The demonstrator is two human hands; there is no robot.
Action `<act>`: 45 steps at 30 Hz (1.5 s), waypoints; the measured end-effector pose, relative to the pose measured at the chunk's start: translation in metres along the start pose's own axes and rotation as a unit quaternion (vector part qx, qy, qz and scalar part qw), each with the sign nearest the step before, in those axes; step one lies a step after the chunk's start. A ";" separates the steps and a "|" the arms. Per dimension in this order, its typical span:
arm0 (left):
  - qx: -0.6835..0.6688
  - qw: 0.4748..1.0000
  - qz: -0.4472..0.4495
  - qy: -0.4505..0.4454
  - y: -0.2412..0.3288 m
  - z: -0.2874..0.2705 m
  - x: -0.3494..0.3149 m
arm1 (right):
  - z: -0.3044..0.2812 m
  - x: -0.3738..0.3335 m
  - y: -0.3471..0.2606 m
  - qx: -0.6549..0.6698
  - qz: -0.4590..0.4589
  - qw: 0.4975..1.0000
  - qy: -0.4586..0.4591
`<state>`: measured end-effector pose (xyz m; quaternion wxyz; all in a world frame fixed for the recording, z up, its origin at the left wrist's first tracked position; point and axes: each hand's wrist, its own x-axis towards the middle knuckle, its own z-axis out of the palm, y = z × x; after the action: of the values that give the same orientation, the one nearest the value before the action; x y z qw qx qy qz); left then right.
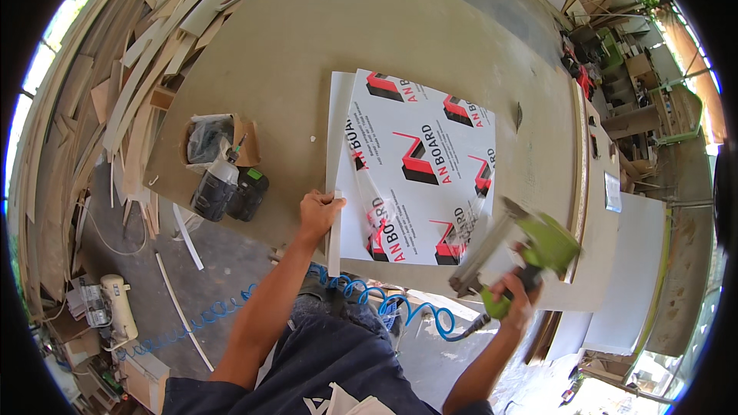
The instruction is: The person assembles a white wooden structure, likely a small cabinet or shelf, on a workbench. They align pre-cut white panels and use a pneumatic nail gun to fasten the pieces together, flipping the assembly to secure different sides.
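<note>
A green nail gun [547, 237] is gripped in my right hand [516, 296], raised at the lower right corner of the film-covered board; it is a little blurred. From its handle runs a blue coiled air hose [438, 321]. My left hand [319, 214] pinches a narrow pale strip [334, 244] along the near left edge of the white panel [337, 119]. On that panel lies the board [421, 134] in white film with red and black print. Loose clear film [375, 204] is peeling near its left side. Both pieces rest on the large worktable [284, 61].
Left on the table stand a cordless drill [217, 183] and an open cardboard box [247, 155] holding a plastic bag. Wood offcuts [146, 54] pile up beyond the left edge. A cream air compressor [119, 306] sits on the floor. Long boards [578, 177] line the right side.
</note>
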<state>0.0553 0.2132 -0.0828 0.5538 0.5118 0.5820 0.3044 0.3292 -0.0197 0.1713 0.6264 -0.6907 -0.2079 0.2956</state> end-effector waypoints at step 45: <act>-0.011 1.000 0.011 0.025 0.000 0.005 -0.006 | 0.234 0.162 0.049 -0.381 0.246 0.695 -0.558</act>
<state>0.0593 0.2062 -0.0814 0.5413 0.5048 0.5863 0.3295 0.2885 0.2542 0.0898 -0.0162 -0.6045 -0.4370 0.6659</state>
